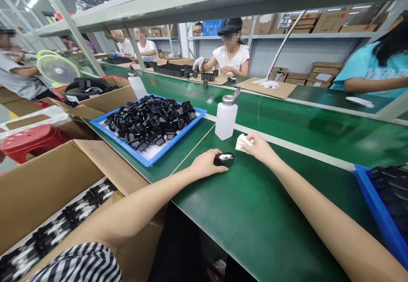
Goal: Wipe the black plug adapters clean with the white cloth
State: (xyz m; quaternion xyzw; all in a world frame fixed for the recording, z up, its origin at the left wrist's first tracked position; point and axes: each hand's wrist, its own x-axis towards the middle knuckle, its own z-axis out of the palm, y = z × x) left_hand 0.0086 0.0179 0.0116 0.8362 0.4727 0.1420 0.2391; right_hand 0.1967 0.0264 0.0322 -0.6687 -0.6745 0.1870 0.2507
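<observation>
My left hand (208, 163) is closed around a small black plastic housing (225, 159), rounded in shape, with white and some green showing on its open face. It is held just above or on the green work surface; I cannot tell which. To its right, my right hand (259, 147) pinches a folded white cloth (243, 142). Behind both hands stands a white plastic bottle (226, 118) with a metal cap whose lid is tipped up. The cloth is close to the bottle's lower right side.
A blue tray (149, 162) heaped with black plastic parts (149, 120) lies to the left. Another blue tray (371, 201) stands at the right edge. An open cardboard box (47, 171) of parts is at lower left. A shelf beam (204, 8) crosses overhead. Co-workers (231, 57) sit across.
</observation>
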